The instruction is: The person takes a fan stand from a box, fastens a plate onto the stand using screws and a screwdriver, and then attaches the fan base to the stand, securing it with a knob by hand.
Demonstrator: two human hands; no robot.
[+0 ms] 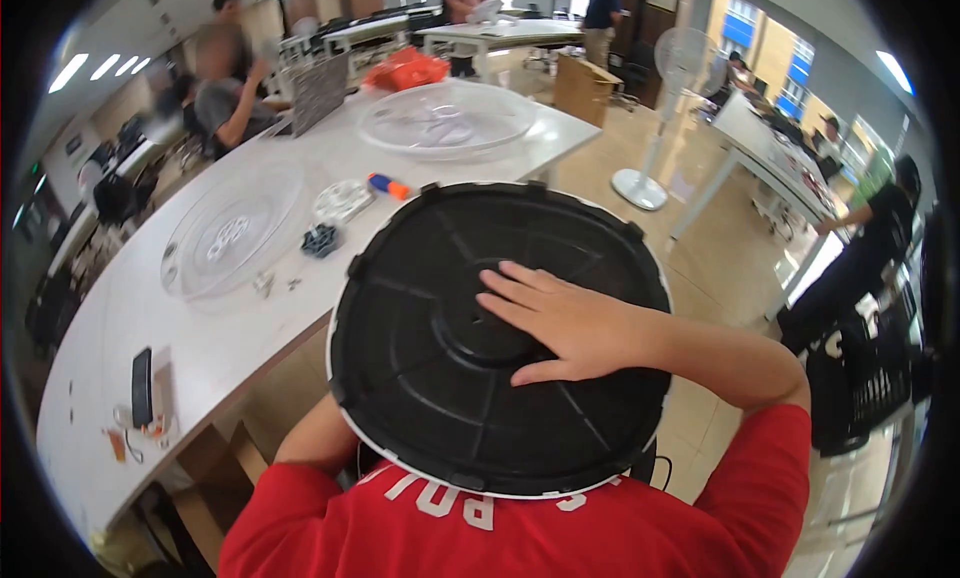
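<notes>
A large round black plastic disc [400, 278] with raised ribs and a white edge is held up in front of my chest, its ribbed face toward me. Across its middle my right hand [565, 328] lies flat, fingers spread and pointing left. My left forearm [318, 433] reaches under the disc's lower left edge; the left hand itself is hidden behind it. Beyond the disc's upper left rim, a blue and orange tool handle [388, 186], a white round plastic part [342, 200] and a dark lobed knob [320, 240] lie on the white table [200, 368].
Two wide transparent round covers [270, 218] [390, 128] rest on the table. Near its left end lie a dark phone-like slab [143, 388] and small bits. An orange-red bag [405, 70] sits farther back. A white standing fan [650, 128] is at right; several people are around.
</notes>
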